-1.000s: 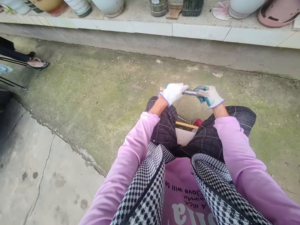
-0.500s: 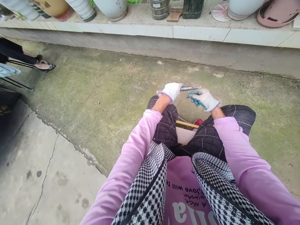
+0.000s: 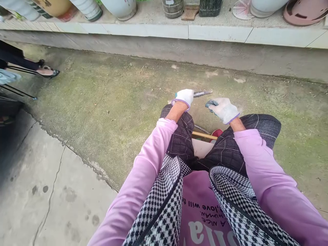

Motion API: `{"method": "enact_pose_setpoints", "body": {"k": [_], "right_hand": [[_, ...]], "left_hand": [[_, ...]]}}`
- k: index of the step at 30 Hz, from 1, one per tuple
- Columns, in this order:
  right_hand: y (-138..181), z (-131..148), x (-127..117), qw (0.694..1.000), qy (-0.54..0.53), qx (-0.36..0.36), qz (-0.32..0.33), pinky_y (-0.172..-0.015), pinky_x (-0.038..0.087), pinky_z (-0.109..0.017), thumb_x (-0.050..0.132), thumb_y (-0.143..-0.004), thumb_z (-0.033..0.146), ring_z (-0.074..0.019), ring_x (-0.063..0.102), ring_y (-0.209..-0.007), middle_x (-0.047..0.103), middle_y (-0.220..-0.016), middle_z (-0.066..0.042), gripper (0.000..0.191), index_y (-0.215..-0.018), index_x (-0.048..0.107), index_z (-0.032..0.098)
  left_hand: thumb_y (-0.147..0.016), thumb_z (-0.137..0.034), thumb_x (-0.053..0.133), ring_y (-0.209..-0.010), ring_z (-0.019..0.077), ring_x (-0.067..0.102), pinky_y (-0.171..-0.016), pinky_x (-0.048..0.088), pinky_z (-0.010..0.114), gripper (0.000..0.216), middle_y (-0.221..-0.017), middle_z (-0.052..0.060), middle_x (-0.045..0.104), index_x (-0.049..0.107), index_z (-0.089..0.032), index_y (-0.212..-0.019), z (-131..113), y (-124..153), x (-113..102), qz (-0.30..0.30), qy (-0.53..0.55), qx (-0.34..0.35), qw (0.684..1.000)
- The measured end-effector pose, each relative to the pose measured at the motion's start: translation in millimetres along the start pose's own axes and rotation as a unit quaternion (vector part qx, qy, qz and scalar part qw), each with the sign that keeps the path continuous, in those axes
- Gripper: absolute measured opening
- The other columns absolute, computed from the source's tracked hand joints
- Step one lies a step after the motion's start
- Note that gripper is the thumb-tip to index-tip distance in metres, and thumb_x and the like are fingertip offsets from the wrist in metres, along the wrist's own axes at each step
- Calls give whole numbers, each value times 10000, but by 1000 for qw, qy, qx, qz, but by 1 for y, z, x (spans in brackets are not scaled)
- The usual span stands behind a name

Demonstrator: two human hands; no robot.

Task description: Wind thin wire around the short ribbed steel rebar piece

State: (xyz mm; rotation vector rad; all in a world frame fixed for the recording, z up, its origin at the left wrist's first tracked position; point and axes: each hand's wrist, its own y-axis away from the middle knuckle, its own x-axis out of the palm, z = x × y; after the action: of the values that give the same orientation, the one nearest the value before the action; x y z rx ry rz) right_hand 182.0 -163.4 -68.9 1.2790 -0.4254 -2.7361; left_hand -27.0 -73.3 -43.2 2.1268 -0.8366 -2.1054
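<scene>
My left hand [image 3: 183,97], in a white work glove with purple cuff and blue palm, is wrapped round a thin rod [image 3: 202,93] with a silvery, ridged winding. The rod's tapered end points right, and its other end shows a little past the wrist. Just right of the tip, apart from it, my right hand [image 3: 222,108] wears a matching glove. Its fingers are curled together; whatever they pinch, if anything, is too small to tell. Between my knees lie a yellow wooden stick [image 3: 205,135], a grey ridged rod [image 3: 202,128] and a red shoe [image 3: 217,133], partly hidden.
Flowerpots [image 3: 119,8] line a tiled ledge [image 3: 166,31] ahead. A wooden block [image 3: 190,13] and pink round grille [image 3: 242,10] sit among them. At far left are another person's foot [image 3: 48,71] and thin black legs of a stand [image 3: 19,90]. Mossy concrete [image 3: 107,95] surrounds me.
My left hand and the rod have shifted slightly left. The right hand has turned, its fingers more closed, and the gap between it and the rod has widened.
</scene>
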Motion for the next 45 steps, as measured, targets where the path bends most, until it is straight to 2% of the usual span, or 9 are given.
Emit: {"method": "enact_pose_setpoints", "body": {"k": [3,6,8,13,19,23,28,37,45], "right_hand": [[-1,-8,-4,999,-6,-8,-31,-771,595,-356,806,-1103,368,-274,765,-774,814,-791,-48,236,-887,840,282],[-9,-21,-13,997,-31,3,-77,-828,633,-378,815,-1114,376,-299,812,-840,868,-895,-68,170,-1003,908,288],[-17,-29,-17,995,-42,11,-93,-863,655,-384,849,-1079,340,-311,836,-891,880,-912,-67,123,-986,914,294],[-33,-34,-16,986,-136,71,-59,-732,629,-313,901,-951,231,-237,787,-766,817,-784,-33,87,-870,880,254],[-33,-26,-18,946,-306,108,0,-480,479,-237,937,-887,223,-136,566,-534,729,-663,-16,108,-857,837,193],[-24,-11,-11,945,-301,117,58,-433,439,-215,887,-916,129,-115,533,-487,693,-621,-4,108,-835,834,178],[-7,9,1,948,-281,101,106,-422,438,-199,945,-923,101,-104,563,-491,703,-622,5,157,-826,844,171],[9,8,-11,946,-307,78,63,-472,471,-207,1048,-905,217,-100,556,-515,713,-660,0,231,-865,822,187],[-1,-13,-23,937,-334,98,-40,-470,430,-247,992,-866,310,-129,526,-530,640,-635,10,196,-869,832,198]], "left_hand": [[-1213,-73,508,-1482,388,843,-1208,624,433,498,-1489,269,879,889,-101,-1532,-3,2,2,17,-29,26,999],[-1184,-70,549,-1398,380,865,-1152,620,416,472,-1410,264,894,910,-107,-1486,-7,7,6,29,-60,100,993],[-1177,-86,569,-1321,364,873,-1094,605,399,454,-1345,246,901,921,-132,-1461,-9,12,8,35,-78,152,985],[-1188,-127,531,-1194,348,867,-984,566,399,490,-1256,212,901,914,-183,-1488,-10,22,8,12,-73,207,976],[-1198,-236,623,-1253,329,879,-1042,604,375,473,-1333,158,927,897,-231,-1584,-9,19,-2,-3,14,182,983],[-1216,-275,630,-1342,329,865,-1161,608,365,496,-1426,167,922,870,-212,-1646,-7,18,-9,-25,72,144,987],[-1218,-227,599,-1459,357,841,-1208,617,394,497,-1515,194,901,880,-208,-1627,-6,15,-6,-15,66,82,994],[-1196,-134,529,-1418,381,855,-1158,640,442,512,-1443,243,893,907,-157,-1541,-10,7,4,15,-5,57,998],[-1155,-102,554,-1216,375,845,-1083,596,483,507,-1351,237,910,935,-187,-1479,-13,16,13,39,-64,150,986]]}}
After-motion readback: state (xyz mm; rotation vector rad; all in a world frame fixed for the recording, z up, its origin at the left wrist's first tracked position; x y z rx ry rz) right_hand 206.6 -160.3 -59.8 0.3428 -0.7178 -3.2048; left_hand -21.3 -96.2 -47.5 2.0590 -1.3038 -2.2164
